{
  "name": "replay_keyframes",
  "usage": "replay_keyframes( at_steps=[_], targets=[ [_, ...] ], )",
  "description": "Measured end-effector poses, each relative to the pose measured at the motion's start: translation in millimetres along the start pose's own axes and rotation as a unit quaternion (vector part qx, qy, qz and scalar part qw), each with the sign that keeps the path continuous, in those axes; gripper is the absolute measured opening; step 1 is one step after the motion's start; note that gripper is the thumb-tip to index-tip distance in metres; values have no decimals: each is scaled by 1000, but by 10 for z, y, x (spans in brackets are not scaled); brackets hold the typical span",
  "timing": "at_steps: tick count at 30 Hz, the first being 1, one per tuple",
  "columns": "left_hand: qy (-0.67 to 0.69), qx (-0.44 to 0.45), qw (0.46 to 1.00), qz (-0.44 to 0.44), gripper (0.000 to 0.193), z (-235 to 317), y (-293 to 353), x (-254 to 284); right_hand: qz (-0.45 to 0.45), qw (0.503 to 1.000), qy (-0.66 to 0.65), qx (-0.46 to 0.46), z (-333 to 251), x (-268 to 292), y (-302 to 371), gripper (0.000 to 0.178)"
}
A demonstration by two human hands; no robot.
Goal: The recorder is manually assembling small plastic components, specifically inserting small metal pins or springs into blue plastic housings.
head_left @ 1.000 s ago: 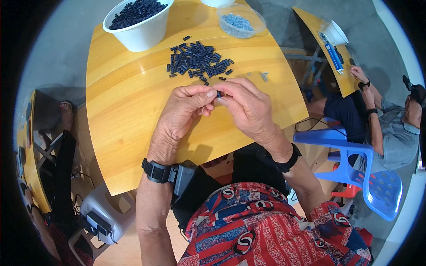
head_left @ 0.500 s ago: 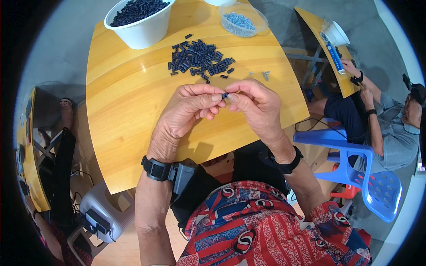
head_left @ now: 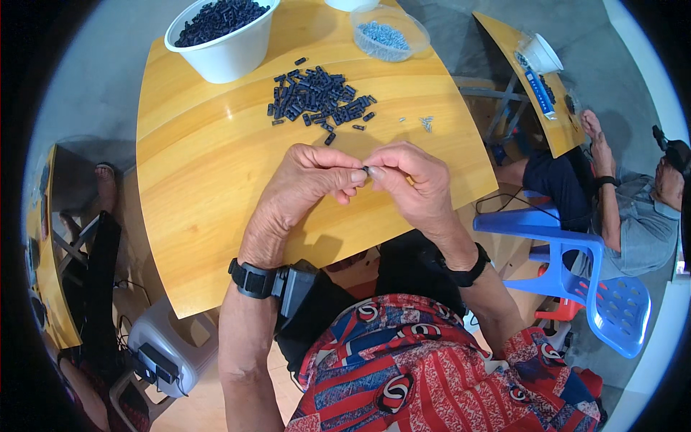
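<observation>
There it was, above the wooden table (head_left: pixel 194 209): the left hand (head_left: pixel 306 180) pinched one end of a small dark piece (head_left: pixel 366 170), and the right hand (head_left: pixel 416 181) had thumb and forefinger clamped at the other, the piece mostly hidden between them! Beyond, I saw a loose pile of black pieces (head_left: pixel 314 97), a few tiny silvery bits (head_left: pixel 427 124) off to its right.
</observation>
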State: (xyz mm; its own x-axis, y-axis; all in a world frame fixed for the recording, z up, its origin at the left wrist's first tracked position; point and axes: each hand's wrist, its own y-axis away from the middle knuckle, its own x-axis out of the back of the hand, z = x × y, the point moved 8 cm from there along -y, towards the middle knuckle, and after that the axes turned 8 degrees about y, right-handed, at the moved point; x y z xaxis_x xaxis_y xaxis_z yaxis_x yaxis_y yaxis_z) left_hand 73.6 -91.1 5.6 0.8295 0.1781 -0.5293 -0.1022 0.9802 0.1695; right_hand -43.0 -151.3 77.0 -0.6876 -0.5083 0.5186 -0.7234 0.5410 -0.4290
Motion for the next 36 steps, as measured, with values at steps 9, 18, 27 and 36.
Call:
replay_keyframes(
  at_steps=[9,18,27,36],
  targets=[
    [-52,6,997,49,16,36,12,15,-5,980,34,-195,613,300,-160,12],
    [13,-9,998,53,14,34,0,54,-91,990,-5,-106,134,-92,-225,8],
    [24,-5,998,60,14,16,-8,47,-34,995,72,-61,89,-92,-154,4],
    [4,-3,998,65,13,10,0,43,-41,989,28,-140,447,-43,-328,7]
  ],
)
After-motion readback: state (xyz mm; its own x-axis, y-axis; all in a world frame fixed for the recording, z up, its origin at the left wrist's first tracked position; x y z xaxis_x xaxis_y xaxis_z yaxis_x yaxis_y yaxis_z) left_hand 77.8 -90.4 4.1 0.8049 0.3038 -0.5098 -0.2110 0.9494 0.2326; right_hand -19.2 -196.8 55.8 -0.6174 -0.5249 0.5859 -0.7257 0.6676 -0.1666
